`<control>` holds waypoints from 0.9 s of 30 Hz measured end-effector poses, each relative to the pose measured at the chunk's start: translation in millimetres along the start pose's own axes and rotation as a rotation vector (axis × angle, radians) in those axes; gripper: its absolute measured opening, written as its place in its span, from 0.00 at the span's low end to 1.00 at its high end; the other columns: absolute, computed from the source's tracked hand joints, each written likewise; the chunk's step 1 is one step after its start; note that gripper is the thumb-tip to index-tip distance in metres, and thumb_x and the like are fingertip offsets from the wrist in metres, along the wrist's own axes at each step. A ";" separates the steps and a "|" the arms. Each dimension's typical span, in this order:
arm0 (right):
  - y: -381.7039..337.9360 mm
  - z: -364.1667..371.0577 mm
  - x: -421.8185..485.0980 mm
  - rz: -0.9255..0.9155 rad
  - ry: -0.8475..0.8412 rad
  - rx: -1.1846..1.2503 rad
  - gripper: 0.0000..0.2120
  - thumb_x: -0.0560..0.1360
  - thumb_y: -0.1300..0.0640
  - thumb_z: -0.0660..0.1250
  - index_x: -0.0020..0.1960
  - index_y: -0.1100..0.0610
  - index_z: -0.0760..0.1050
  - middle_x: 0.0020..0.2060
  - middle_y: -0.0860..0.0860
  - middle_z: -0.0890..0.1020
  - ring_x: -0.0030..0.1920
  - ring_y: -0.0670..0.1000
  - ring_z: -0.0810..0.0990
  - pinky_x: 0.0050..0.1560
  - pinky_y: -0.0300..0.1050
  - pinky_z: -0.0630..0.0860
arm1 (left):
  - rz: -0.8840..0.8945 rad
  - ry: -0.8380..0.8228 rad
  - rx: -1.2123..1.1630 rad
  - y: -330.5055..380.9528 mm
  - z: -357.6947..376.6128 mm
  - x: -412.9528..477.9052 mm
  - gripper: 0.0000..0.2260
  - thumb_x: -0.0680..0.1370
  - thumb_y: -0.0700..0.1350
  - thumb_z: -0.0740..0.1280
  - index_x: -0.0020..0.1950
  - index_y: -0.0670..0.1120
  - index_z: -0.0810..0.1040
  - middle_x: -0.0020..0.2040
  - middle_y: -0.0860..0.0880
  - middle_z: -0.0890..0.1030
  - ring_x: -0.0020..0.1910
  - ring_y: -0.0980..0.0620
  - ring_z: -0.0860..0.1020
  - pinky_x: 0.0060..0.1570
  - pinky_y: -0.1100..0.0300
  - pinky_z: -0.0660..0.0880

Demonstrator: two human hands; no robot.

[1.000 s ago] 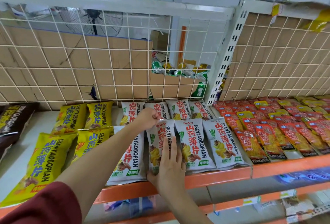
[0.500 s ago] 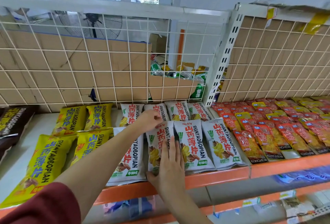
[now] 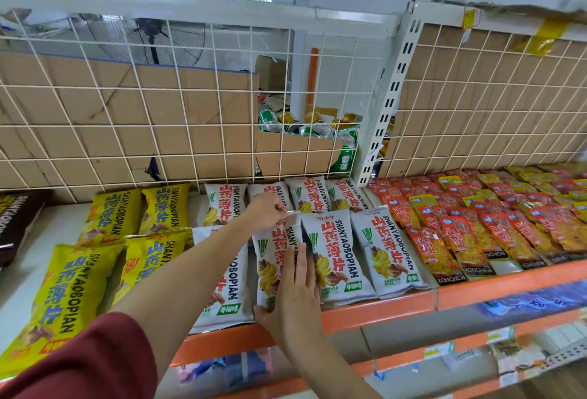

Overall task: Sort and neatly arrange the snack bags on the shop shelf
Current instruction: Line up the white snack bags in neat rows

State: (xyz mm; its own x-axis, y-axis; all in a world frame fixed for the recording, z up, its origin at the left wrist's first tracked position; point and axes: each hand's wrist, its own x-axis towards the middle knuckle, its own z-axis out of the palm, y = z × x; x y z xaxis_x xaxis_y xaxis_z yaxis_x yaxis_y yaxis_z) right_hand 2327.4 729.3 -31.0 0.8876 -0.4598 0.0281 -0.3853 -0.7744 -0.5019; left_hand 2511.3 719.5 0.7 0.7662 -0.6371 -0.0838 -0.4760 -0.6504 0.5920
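Observation:
A white snack bag [image 3: 275,252] with red lettering lies in the front row of the shelf [image 3: 374,306]. My left hand [image 3: 268,209] pinches its top edge. My right hand [image 3: 297,284] lies flat on its lower part, fingers straight, thumb at the bag's bottom corner. More white bags [image 3: 333,249] lie to the right and behind it, and one [image 3: 227,290] is partly under my left forearm. Yellow snack bags [image 3: 63,290] fill the left part of the shelf.
Small red and yellow packets [image 3: 482,223] cover the shelf section on the right. A dark brown bag [image 3: 16,220] lies at the far left. A white wire grid [image 3: 158,106] backed with cardboard closes the rear. Lower shelves [image 3: 476,344] hold more goods.
Both hands stay on the same white bag. The bag has shifted slightly; the camera has moved a little closer.

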 end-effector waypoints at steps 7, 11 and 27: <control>0.9 2.6 -0.2 0.017 0.003 -0.018 0.51 0.71 0.45 0.68 0.74 0.54 0.31 0.74 0.51 0.33 0.75 0.56 0.38 0.73 0.52 0.49 | -0.024 0.014 -0.014 1.4 1.3 0.6 0.06 0.77 0.39 0.65 0.50 0.40 0.80 0.51 0.43 0.82 0.46 0.51 0.79 0.45 0.62 0.74; 1.7 3.0 -0.5 0.010 -0.003 -0.027 0.51 0.71 0.43 0.68 0.74 0.54 0.31 0.74 0.53 0.33 0.75 0.56 0.38 0.73 0.52 0.50 | 0.002 -0.003 0.008 -0.3 -1.4 -2.4 0.07 0.77 0.40 0.65 0.52 0.39 0.79 0.52 0.45 0.81 0.49 0.50 0.79 0.47 0.62 0.74; 10.5 -21.8 45.7 -0.284 0.003 -0.011 0.30 0.78 0.47 0.58 0.75 0.55 0.53 0.74 0.51 0.58 0.74 0.52 0.53 0.74 0.47 0.50 | 0.040 0.378 0.048 -38.7 -24.9 -117.3 0.19 0.77 0.42 0.64 0.68 0.46 0.69 0.66 0.48 0.69 0.66 0.49 0.67 0.63 0.59 0.64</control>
State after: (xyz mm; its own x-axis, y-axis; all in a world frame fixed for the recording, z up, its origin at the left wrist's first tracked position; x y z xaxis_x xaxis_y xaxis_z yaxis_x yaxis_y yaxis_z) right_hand 2358.4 690.7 -16.1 0.9597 -0.2251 0.1686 -0.1241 -0.8769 -0.4644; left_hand 2450.6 829.7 7.6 0.8475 -0.4705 0.2456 -0.5215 -0.6522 0.5501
